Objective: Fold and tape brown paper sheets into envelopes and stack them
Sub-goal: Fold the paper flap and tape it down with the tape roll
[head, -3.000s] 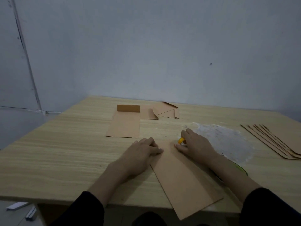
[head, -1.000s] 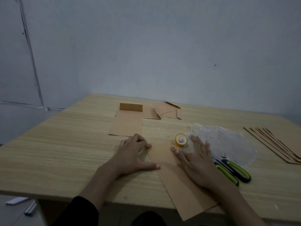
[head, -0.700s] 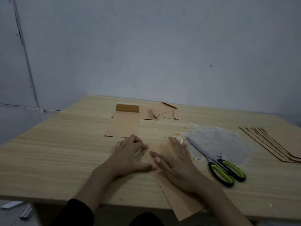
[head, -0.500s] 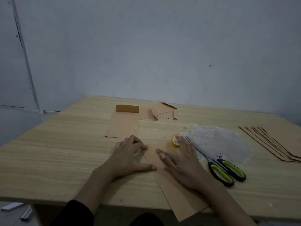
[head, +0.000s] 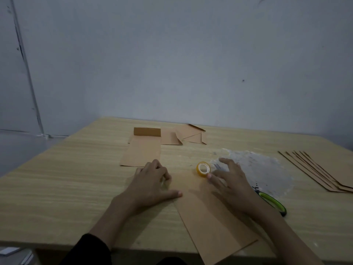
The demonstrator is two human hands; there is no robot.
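A folded brown paper sheet (head: 214, 222) lies at the table's near edge and overhangs it. My left hand (head: 150, 180) rests on the sheet's far left corner, fingers curled under, thumb stretched along the paper. My right hand (head: 231, 184) hovers with fingers spread just right of the yellow tape roll (head: 203, 168); a fingertip is close to the roll, and contact cannot be told. A finished envelope (head: 142, 150) with a raised flap lies beyond my left hand. A fanned stack of brown sheets (head: 321, 173) lies at the right.
Green-handled scissors (head: 273, 202) lie right of my right hand, mostly hidden by it. A whitish scuffed patch (head: 263, 167) marks the wooden table (head: 57, 188). Brown paper offcuts (head: 183, 136) lie at the back near the wall.
My right hand has lifted off the sheet and moved right and away toward the tape roll, fingers spread. My left hand has stayed on the sheet's corner.
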